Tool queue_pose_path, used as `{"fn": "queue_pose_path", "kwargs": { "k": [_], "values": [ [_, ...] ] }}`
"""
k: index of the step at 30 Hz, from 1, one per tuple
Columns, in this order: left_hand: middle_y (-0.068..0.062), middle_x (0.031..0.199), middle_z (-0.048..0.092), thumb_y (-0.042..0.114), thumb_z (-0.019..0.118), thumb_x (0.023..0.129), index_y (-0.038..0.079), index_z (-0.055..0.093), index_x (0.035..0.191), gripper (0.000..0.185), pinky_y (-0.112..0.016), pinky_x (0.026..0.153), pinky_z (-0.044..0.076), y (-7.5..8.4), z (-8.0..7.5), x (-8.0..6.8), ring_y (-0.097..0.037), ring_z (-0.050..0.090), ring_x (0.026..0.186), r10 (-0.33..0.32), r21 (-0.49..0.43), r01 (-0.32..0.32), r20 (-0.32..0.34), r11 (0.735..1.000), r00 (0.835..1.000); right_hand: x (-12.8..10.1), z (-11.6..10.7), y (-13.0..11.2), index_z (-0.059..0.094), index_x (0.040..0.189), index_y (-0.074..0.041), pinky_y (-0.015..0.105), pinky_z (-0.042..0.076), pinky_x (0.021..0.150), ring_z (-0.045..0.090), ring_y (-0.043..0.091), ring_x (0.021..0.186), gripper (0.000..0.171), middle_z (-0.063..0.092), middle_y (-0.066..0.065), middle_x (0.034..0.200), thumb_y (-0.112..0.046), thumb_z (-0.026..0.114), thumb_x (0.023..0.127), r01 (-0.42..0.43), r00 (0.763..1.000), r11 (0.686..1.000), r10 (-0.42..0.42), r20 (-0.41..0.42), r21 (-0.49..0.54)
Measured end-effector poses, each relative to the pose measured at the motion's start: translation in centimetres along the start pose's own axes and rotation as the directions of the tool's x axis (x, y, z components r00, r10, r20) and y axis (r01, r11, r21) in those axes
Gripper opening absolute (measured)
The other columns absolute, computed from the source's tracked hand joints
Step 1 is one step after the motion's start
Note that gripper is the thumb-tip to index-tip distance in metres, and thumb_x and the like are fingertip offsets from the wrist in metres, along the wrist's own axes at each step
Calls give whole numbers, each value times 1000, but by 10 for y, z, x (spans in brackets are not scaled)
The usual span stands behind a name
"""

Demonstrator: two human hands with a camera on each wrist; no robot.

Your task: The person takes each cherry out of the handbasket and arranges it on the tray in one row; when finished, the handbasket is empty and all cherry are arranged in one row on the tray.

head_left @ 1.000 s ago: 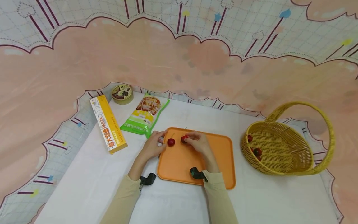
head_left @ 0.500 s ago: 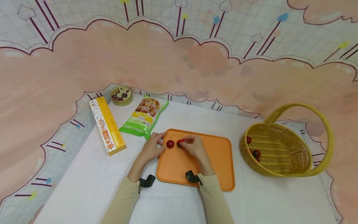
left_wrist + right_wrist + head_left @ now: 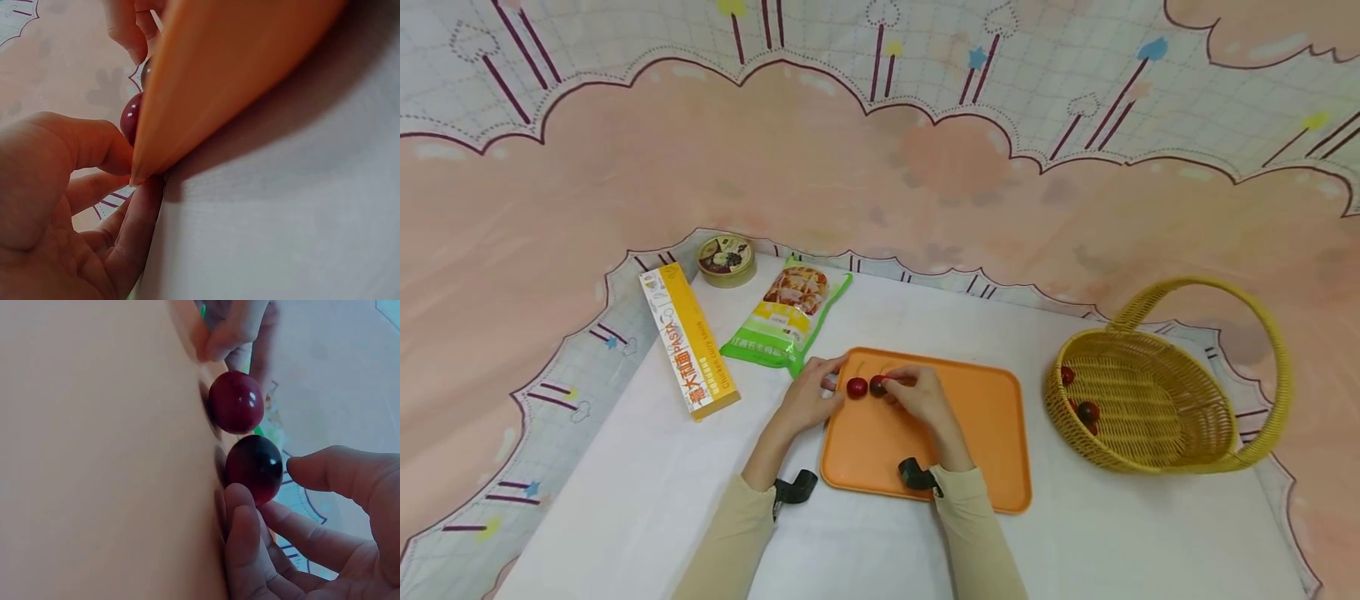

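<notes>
On the orange tray (image 3: 925, 450), a glossy red cherry (image 3: 857, 387) lies near the left rim. Close beside it sits a darker, blackish-red cherry (image 3: 877, 386). My right hand (image 3: 921, 400) has its fingers curled against the dark cherry (image 3: 255, 467); in the right wrist view the thumb tip stands a sliver off its side. My left hand (image 3: 807, 398) grips the tray's left edge near the far corner, thumb at the rim and fingers beneath, as the left wrist view shows. Thin stems point away from both cherries.
A yellow wicker basket (image 3: 1138, 454) with a tall handle stands at the right, several red and dark fruits at its left side. Back left are a pasta box (image 3: 688, 342), a green-edged food bag (image 3: 790, 312) and a round tin (image 3: 726, 260). A patterned cloth (image 3: 820, 167) hangs behind.
My right hand has moved left with the dark cherry, bringing it down right beside the red one; its fingers look slightly looser now. The left hand has stayed at the tray's edge.
</notes>
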State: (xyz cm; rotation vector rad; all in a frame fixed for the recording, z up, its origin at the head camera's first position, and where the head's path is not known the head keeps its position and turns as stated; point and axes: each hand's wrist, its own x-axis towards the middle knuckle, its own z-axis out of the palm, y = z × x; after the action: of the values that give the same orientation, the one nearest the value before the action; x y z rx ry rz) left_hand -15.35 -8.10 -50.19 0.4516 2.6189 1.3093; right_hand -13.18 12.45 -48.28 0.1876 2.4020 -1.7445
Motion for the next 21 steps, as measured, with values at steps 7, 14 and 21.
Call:
{"fn": "queue_pose_path", "kwargs": {
  "k": [7,14,21],
  "values": [
    [-15,121,53,5,67,84,4,51,143,61,-35,79,47,0,-1,-1,-21,58,91,-1,0,1,-1,1000,1000,0,0,0,68,107,6,31,57,66,66,20,69,22,69,15,89,-3,72,88,-2,1000,1000,2,5,-26],
    [-15,120,54,4,67,83,3,52,142,61,-35,80,48,-1,-1,-1,-21,59,91,5,-14,-5,-6,1000,1000,1,-1,2,69,109,5,30,57,67,63,19,70,25,67,15,93,1,73,85,16,999,999,-14,48,-52],
    [-15,120,53,5,67,84,4,52,142,61,-36,81,49,-1,-1,-1,-22,59,91,-11,-15,11,1,1000,1000,0,-2,2,69,107,5,28,55,68,61,16,70,26,67,12,90,-2,75,83,58,994,996,-51,91,-72]
  ]
}}
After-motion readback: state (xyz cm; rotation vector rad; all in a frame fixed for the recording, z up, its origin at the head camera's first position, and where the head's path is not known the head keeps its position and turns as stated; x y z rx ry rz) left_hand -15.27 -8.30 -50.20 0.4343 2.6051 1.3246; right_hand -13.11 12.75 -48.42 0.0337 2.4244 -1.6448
